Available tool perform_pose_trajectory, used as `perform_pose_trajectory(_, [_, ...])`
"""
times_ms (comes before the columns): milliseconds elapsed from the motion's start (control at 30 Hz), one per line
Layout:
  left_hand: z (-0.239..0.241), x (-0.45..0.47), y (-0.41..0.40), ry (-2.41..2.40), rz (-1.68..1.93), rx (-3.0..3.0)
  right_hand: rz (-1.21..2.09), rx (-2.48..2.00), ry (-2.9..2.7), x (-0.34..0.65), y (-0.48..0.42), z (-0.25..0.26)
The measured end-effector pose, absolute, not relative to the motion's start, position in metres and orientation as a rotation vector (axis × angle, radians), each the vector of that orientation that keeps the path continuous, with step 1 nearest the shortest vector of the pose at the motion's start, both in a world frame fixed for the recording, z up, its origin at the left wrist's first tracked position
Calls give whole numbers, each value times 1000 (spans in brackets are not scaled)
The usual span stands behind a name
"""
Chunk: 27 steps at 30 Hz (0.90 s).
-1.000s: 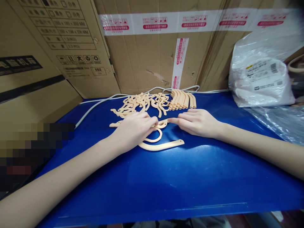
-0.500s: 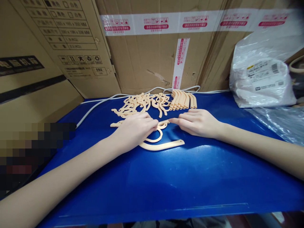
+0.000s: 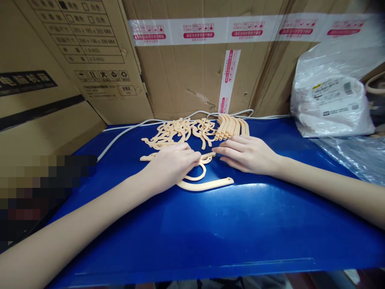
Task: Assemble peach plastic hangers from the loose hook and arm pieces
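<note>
My left hand (image 3: 176, 162) is closed, thumb and fingers pinched, on a beige plastic hanger part (image 3: 208, 155) whose straight end sticks out to the right. A rounded beige loop (image 3: 197, 176) shows below the fingers, partly covered by the hand. Just in front lies a long curved hanger arm (image 3: 210, 185) with a small hole at its right end; the hand hides its left end. My right hand (image 3: 245, 154) has its fingers stretched out and slightly apart, with the fingertips close by the part's right end. Whether they touch it, I cannot tell.
Behind the hands lie a jumbled pile of beige parts (image 3: 174, 130) and a neat stack of curved arms (image 3: 230, 126). A white cable (image 3: 120, 134) runs along the back of the blue table (image 3: 210, 233). Cardboard boxes (image 3: 186, 76) wall the back and left; a plastic-wrapped package (image 3: 331, 100) stands right.
The fingers of my right hand have spread and risen a little, from a pointing pose at the part's end. My left hand keeps its place and grip.
</note>
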<state>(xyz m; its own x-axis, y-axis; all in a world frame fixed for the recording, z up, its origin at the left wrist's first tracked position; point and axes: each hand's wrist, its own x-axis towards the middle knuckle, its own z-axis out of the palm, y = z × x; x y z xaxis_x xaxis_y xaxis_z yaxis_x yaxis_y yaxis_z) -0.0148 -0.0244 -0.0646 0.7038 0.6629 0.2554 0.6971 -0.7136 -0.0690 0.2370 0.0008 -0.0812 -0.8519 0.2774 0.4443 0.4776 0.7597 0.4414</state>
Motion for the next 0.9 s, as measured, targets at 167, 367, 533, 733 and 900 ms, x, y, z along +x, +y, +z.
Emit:
perform_pose_trajectory(167, [-64,-15,-24,-1170,-254,-2732,-491,-638,-2729,237,6,-81])
perform_pose_trajectory(367, [-64,-14,-25,-1206,-207,-2741,-348,-674,-2729,238,9,-82])
perform_pose_trajectory(533, [-64,-15,-24,-1196,-193,-2737,-257,-693,-2746,238,11,-83])
perform_pose_trajectory(733, [-65,-15,-24,-1158,-210,-2725,-186,-719,-2750,238,12,-83])
perform_pose_trajectory(900, [-67,-16,-24,-1104,-265,-2719,-155,-690,-2749,238,12,-83])
